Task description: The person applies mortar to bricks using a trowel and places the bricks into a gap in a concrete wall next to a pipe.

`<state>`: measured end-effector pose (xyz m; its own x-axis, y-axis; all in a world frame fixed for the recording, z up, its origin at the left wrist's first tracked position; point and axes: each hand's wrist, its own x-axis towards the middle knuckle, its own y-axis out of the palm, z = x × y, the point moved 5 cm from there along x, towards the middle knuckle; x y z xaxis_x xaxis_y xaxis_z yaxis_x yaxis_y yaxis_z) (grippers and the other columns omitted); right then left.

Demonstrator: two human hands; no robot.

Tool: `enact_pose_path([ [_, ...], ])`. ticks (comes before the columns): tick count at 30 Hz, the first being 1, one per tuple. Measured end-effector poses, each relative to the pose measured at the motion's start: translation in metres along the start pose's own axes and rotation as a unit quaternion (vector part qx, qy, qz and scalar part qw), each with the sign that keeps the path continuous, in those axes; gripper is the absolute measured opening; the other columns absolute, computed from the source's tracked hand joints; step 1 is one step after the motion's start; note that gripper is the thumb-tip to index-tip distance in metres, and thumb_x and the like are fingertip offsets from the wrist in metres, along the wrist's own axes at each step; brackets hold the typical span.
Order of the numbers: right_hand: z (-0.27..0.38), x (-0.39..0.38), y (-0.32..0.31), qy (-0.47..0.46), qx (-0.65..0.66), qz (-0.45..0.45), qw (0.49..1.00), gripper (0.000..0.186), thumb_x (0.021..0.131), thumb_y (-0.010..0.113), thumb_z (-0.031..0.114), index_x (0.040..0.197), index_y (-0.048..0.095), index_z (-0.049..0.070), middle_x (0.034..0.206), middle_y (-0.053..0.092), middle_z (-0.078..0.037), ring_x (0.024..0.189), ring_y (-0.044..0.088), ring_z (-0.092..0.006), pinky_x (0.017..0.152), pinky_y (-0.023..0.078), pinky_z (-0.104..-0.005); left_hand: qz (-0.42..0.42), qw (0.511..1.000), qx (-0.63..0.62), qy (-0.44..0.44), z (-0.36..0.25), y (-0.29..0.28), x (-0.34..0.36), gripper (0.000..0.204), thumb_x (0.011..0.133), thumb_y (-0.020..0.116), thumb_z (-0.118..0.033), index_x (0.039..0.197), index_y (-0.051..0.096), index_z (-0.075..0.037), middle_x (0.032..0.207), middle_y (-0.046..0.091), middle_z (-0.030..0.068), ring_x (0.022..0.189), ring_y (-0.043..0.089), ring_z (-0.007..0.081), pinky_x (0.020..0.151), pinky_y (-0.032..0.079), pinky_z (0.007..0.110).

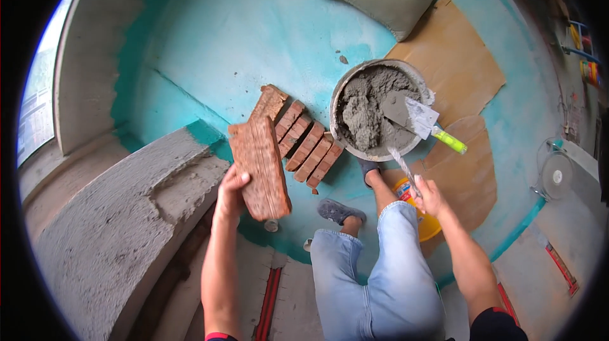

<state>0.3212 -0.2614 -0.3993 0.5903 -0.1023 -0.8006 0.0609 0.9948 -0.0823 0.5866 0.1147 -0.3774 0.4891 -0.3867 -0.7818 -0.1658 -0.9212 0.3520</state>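
Red-brown clay makes the rough, oblong brick [260,166] clamped in the left hand [232,190], thumb on its face. From here it looks heavy, stiff and gritty, its corners likely to chip; best held mid-length across the long edges. Right of that grip, the right hand [429,197] wraps a twisted grey rod [403,166], a round, smeared bucket [334,116] just beyond.

Daylight enters through the overexposed window [42,90] on my left. The floor [209,43] before me is bright; shadows beside the bricks [304,147] are soft. Straight edges bend toward the black rim.
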Motion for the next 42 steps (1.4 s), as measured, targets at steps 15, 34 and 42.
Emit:
enact_pose_path([
  [15, 0.093, -0.272, 0.048, -0.123, 0.138, -0.062, 0.981, 0.056, 0.098, 0.033, 0.056, 0.073, 0.049, 0.008, 0.053, 0.039, 0.004, 0.041, 0.035, -0.006, 0.039, 0.032, -0.0225, 0.2, 0.926, -0.302, -0.107, 0.001, 0.186, -0.266, 0.06, 0.085, 0.059, -0.027, 0.135, 0.041, 0.001, 0.128, 0.054, 0.0223, 0.113, 0.057, 0.0366, 0.099, 0.044, 0.049],
  [34, 0.154, -0.401, 0.05, -0.253, 0.155, -0.05, 0.954, 0.051, 0.098, 0.032, 0.055, 0.077, 0.046, 0.011, 0.047, 0.036, 0.001, 0.033, 0.029, -0.0083, 0.032, 0.027, -0.0236, 0.447, 0.82, -0.317, 0.166, -0.112, 0.226, -0.421, 0.049, 0.096, 0.042, -0.045, 0.118, 0.055, -0.004, 0.114, 0.06, 0.016, 0.11, 0.055, 0.0347, 0.103, 0.038, 0.051],
  [42, 0.167, -0.419, 0.046, -0.208, 0.142, -0.046, 0.967, 0.053, 0.098, 0.031, 0.056, 0.076, 0.046, 0.01, 0.048, 0.036, 0.002, 0.033, 0.03, -0.0084, 0.032, 0.028, -0.0238, 0.287, 0.764, -0.24, 0.526, -0.197, 0.232, -0.47, 0.058, 0.093, 0.05, -0.049, 0.131, 0.045, -0.006, 0.131, 0.049, 0.0183, 0.122, 0.048, 0.0318, 0.106, 0.035, 0.051],
])
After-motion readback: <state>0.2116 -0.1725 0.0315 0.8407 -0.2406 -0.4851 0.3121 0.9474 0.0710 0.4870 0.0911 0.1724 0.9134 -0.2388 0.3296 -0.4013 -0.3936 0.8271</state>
